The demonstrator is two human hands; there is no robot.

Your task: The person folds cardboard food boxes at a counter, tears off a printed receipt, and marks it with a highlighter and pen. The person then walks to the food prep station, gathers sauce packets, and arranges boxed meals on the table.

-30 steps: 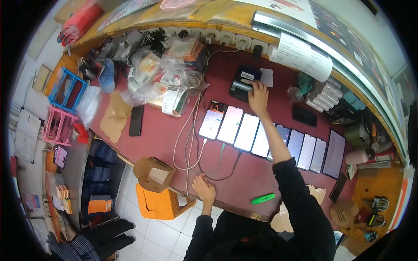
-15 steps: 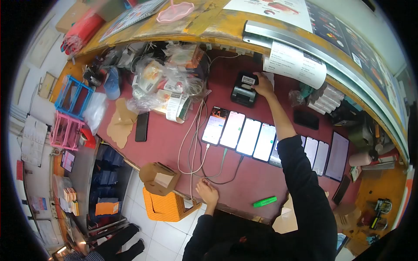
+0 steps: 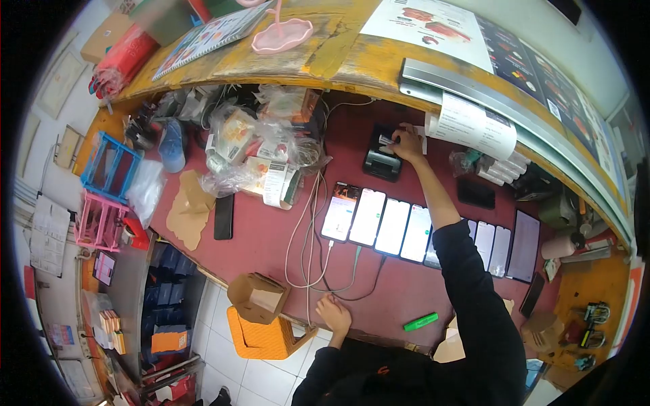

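My right hand [image 3: 407,144] reaches over the top of a small black label printer [image 3: 382,164] at the back of the maroon desk. Its fingers are bent and pressed together at a white paper label on the printer's top, covering part of it. At the desk's front edge rests my left hand [image 3: 334,314], holding nothing, its fingers loosely spread. Charging cables [image 3: 308,271] run just beside it. Between the hands lies a row of lit phones, among them one with a charging plug [image 3: 340,213] and a white-screened one [image 3: 391,227].
Plastic-wrapped packets [image 3: 261,145] pile up at the back left. An open cardboard box [image 3: 257,298] stands by the front edge, above an orange stool [image 3: 261,335]. A green highlighter [image 3: 421,321] lies front right. Overhead, a yellow shelf [image 3: 338,64] overhangs the desk, with a hanging receipt [image 3: 474,128].
My right hand has moved from the printer's right edge onto its top, at the label. My left hand stays at the desk edge. The other person's legs have mostly left view.
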